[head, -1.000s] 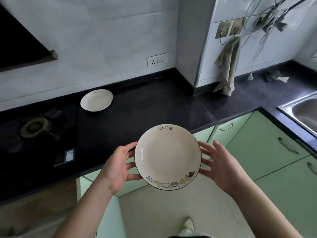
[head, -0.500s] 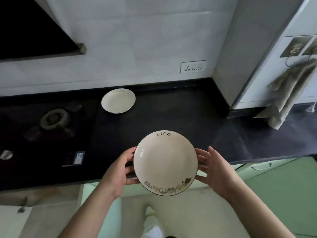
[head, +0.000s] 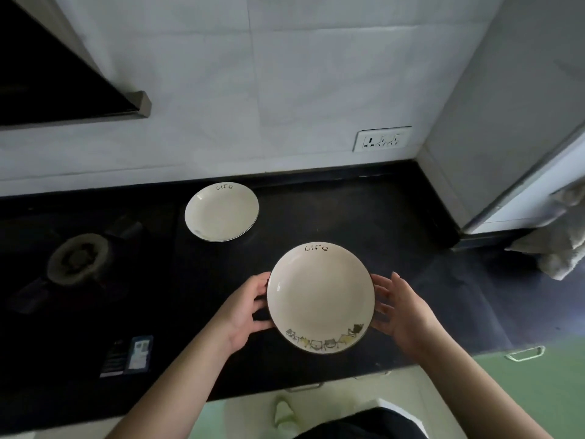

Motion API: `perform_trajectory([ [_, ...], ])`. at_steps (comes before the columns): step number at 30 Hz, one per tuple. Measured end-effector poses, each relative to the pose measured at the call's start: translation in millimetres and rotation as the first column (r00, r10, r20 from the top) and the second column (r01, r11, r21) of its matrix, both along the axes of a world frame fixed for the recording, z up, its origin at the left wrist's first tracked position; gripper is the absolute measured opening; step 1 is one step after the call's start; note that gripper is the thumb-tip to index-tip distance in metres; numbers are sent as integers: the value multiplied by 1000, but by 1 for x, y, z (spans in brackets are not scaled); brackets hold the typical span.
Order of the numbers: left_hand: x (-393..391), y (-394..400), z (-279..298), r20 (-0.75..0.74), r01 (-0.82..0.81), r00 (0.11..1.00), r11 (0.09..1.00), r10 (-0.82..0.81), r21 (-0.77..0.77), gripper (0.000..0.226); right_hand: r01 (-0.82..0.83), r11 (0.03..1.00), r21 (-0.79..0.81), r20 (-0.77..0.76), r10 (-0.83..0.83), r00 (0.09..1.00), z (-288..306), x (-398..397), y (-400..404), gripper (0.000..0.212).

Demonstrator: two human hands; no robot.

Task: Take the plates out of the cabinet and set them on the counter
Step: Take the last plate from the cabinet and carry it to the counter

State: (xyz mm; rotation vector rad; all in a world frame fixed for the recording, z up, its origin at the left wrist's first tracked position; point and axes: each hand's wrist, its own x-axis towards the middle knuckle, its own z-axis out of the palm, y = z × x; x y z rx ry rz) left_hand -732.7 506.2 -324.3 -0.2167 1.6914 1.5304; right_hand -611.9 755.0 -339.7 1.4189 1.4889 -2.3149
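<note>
I hold a cream plate with "life" on its far rim and cartoon cats on its near rim. My left hand grips its left edge and my right hand its right edge. The plate is level, over the front part of the black counter; whether it touches the surface I cannot tell. A second, matching plate lies flat on the counter, farther back and to the left, near the wall.
A gas burner sits on the counter at left, with a dark range hood above it. A small blue card lies near the front edge. A wall socket, a hanging cloth and green drawers are at right.
Both hands have carried the plate forward, from in front of the green cabinets to above the counter. The plate at the back has not moved.
</note>
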Motion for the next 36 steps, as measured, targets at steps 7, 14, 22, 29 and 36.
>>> perform_trajectory([
  [7,-39,55,-32,63,-102,992,991,108,-90,44,37,998,-43,41,-35,999,-39,-37,45,50],
  [14,-58,94,-57,166,-217,960,974,226,-72,51,-17,996,-88,25,19,999,-61,-68,89,54],
  [22,-71,131,-67,174,-300,935,951,309,-72,32,-13,995,-97,35,16,999,-73,-93,123,41],
  [29,-87,148,-71,199,-347,913,935,356,-77,30,-47,987,-152,-45,41,998,-84,-110,147,49],
  [36,-104,159,-75,196,-355,910,931,366,-87,34,-44,984,-172,-46,37,998,-97,-130,160,52],
])
